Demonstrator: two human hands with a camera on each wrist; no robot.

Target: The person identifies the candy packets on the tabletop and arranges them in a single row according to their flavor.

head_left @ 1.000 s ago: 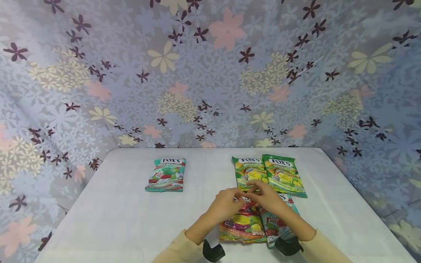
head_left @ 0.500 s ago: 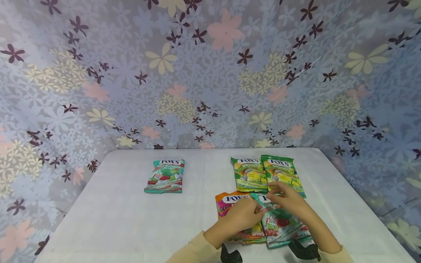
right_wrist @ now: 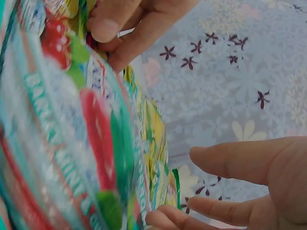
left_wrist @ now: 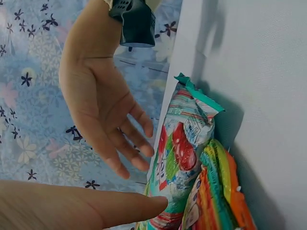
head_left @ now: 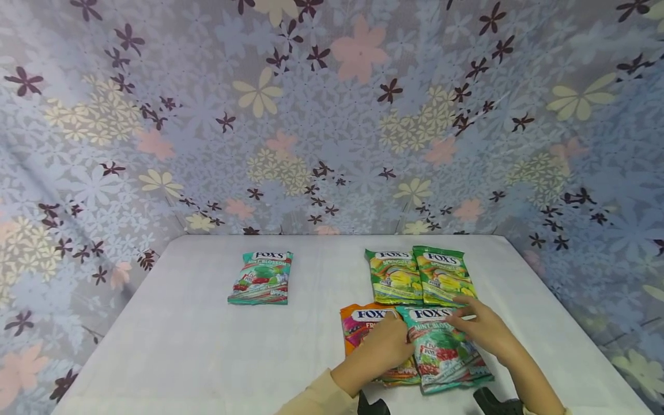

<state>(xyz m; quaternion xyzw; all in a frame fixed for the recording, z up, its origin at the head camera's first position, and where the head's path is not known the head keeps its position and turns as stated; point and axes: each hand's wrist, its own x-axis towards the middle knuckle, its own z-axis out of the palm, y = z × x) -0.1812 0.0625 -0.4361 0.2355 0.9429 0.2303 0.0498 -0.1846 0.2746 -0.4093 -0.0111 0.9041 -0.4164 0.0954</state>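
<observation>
While left hand (head_left: 383, 346) lies over orange bag (head_left: 355, 331), fingertips at left edge of front mint bag (head_left: 441, 354), we cannot tell whether it grips. Right hand (head_left: 485, 328) loose, thumb and fingers apart, beside front mint bag's upper right corner. Behind, we see two yellow-green bags (head_left: 396, 279) side by side. Second mint bag (head_left: 261, 280) well apart, toward left of white desk (head_left: 181, 346).

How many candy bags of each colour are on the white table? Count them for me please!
Green-and-yellow bags: 2
Teal bags: 2
Orange bag: 1
Total: 5
</observation>
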